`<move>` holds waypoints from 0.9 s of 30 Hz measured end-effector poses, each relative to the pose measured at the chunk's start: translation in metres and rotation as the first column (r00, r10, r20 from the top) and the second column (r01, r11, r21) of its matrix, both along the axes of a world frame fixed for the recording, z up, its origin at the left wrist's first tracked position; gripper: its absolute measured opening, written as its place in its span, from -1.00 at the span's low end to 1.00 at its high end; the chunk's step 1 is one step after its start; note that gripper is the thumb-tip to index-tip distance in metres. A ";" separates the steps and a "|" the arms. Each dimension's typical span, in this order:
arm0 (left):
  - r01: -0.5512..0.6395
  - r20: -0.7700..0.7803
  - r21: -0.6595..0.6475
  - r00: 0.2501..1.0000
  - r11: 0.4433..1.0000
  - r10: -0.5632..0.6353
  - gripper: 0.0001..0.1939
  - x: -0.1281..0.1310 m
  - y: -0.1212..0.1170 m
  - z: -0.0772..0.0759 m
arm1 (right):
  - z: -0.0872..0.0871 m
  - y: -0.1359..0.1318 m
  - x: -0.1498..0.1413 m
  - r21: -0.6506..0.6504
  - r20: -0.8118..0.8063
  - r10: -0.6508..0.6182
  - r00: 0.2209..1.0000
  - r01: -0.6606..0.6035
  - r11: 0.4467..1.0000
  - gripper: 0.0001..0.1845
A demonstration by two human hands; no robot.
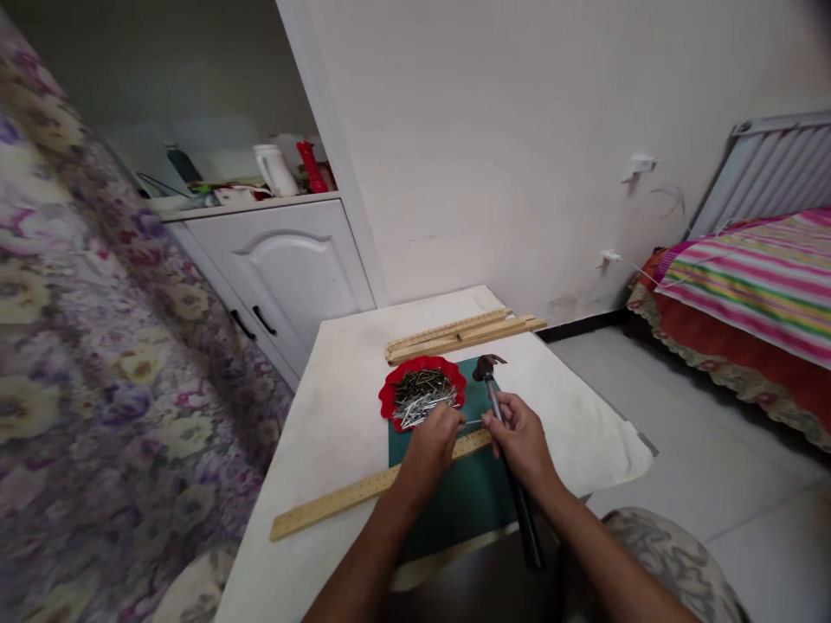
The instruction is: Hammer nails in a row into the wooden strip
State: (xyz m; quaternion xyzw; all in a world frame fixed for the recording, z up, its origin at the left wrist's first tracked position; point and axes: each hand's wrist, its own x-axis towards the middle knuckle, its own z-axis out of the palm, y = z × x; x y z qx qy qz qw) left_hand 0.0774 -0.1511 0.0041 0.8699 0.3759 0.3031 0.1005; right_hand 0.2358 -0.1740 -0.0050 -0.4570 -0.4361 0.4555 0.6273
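Note:
My right hand [523, 439] is wrapped round the shaft of a claw hammer [519, 502]. The hammer's head points away from me and its black handle hangs toward my lap. Between my hands a thin silver nail [474, 421] lies level, its left end pinched in my closed left hand [436, 439]. The right fingertips meet the nail's other end. Under both hands a wooden strip [338, 502] with a row of small dots runs slantwise across a green mat [454, 510]. Just beyond the left hand sits a red scalloped dish [388, 400] holding many loose nails [421, 398].
More wooden strips [464, 336] lie together at the table's far side. The white-covered table [312, 415] stands by a wall and a white cabinet [279, 260]. A flowered curtain [130, 346] hangs at left; a bed [753, 285] stands at right.

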 end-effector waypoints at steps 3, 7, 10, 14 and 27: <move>0.001 -0.092 0.045 0.996 0.999 0.004 -0.79 -0.007 0.004 0.005 | 0.002 0.004 -0.005 0.005 -0.009 -0.020 1.000 0.020 1.000 -0.76; -0.040 -0.121 0.075 0.991 0.996 0.049 -0.74 -0.021 0.013 0.004 | 0.002 0.009 -0.008 0.013 -0.015 -0.066 0.998 0.067 0.998 -0.75; -0.116 -0.050 0.101 0.991 0.988 0.121 -0.74 -0.031 0.023 -0.003 | 0.001 0.014 -0.009 0.013 -0.024 -0.097 0.995 0.097 0.995 -0.72; -0.187 0.005 0.077 0.982 0.979 0.187 -0.75 -0.039 0.036 -0.020 | -0.001 0.016 -0.010 0.011 -0.035 -0.086 0.996 0.087 0.996 -0.74; -0.336 -0.019 0.084 0.941 0.938 0.339 -0.79 -0.046 0.040 -0.041 | 0.018 0.001 0.019 0.029 -0.065 -0.114 0.991 0.116 0.993 -0.74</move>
